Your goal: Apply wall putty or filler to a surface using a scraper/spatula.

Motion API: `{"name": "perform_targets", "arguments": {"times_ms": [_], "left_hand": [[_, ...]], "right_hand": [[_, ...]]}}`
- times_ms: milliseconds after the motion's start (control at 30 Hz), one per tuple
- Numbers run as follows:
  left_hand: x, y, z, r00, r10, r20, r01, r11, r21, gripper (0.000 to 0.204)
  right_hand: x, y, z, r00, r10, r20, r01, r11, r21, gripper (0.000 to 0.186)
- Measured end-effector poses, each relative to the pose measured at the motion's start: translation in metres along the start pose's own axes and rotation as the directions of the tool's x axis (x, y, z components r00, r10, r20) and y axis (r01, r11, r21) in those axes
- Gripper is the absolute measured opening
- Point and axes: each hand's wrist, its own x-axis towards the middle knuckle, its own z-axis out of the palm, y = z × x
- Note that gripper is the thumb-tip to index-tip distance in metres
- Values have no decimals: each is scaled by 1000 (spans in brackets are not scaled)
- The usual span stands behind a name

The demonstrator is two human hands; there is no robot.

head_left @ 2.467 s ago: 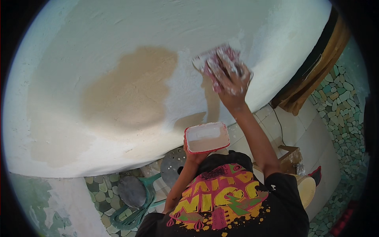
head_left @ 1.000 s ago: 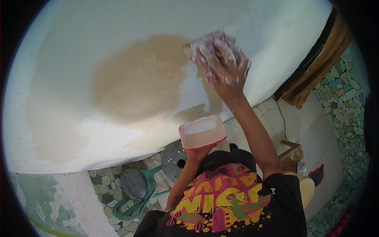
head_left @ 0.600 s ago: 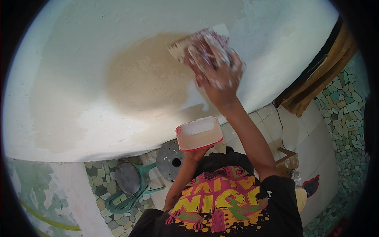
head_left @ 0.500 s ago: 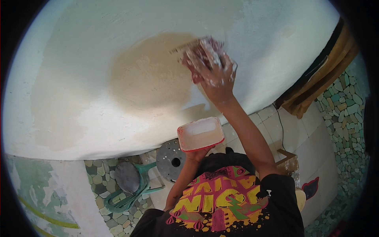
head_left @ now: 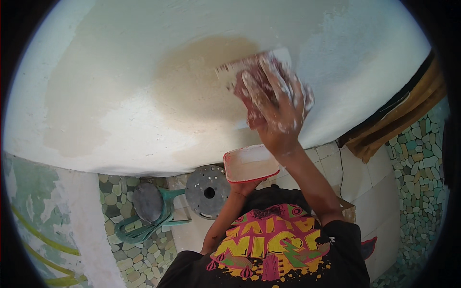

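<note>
The right hand [head_left: 279,106], its fingers smeared with white paste, lies over a flat filling spreader [head_left: 255,72] with a pale blade and a reddish-maroon body; the fingers are slightly apart and pressed along its back, and the thumb is hidden. The spreader is in front of the pale wall [head_left: 110,62], just right of a blurred brownish area [head_left: 197,72] that could be shadow or colour, I cannot tell which; nor can I tell whether the blade's edge touches the wall. The left hand [head_left: 246,186] holds a rectangular red-rimmed tub [head_left: 242,182] from below, its fingers pressed to the underside and partly hidden. Whitish paste [head_left: 250,159] lies in the tub, which is tilted near the wall's lower edge, below the right wrist. Left of the left hand, a grey disc [head_left: 196,199] with a dark central hole sits near a round dark pad [head_left: 148,201] on a green plastic frame [head_left: 139,233]. To the right, brown cloth [head_left: 372,137] hangs above pale floor tiles [head_left: 377,192], beside greenish pebble paving [head_left: 417,163].
</note>
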Motion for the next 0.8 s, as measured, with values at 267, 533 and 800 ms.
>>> {"name": "perform_targets", "arguments": {"times_ms": [267, 533, 800], "left_hand": [[-9, 13, 3, 997, 52, -58, -47, 996, 71, 78], [-9, 46, -18, 989, -34, 147, 44, 997, -66, 74], [-13, 65, -9, 953, -173, 248, 220, 960, -174, 74]], "right_hand": [[-31, -3, 50, 988, -66, 139, 77, 994, -72, 62], [-30, -27, 11, 981, 16, 195, -2, 997, -75, 49], [8, -26, 41, 992, -127, -2, 125, 979, -163, 47]]}}
